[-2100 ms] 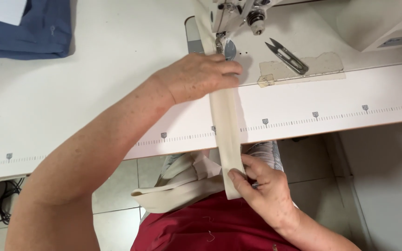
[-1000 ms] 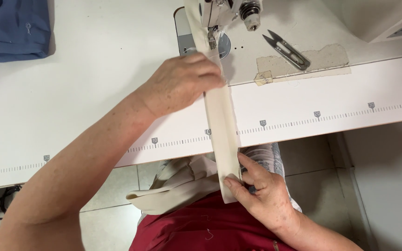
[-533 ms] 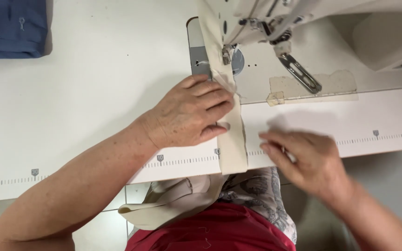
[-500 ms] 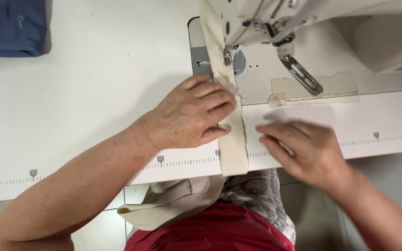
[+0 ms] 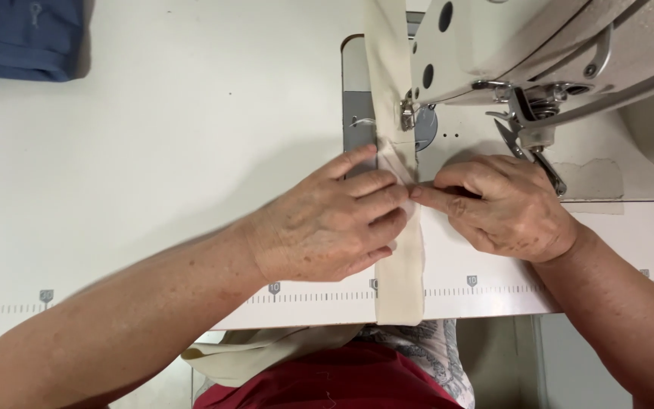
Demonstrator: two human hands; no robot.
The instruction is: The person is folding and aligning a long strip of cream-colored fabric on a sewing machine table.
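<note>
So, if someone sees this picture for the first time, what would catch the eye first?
Probably the two hands meeting in the middle: the left hand lies flat on a long cream fabric strip, and the right hand pinches its edge from the other side. Just above them stands the cream sewing machine head, with the strip running under it. A folded blue cloth lies in the far left corner of the white table.

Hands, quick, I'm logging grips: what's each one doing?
Left hand: open, flat on the cream fabric strip.
Right hand: curled, fingertips pressing the strip.
</note>
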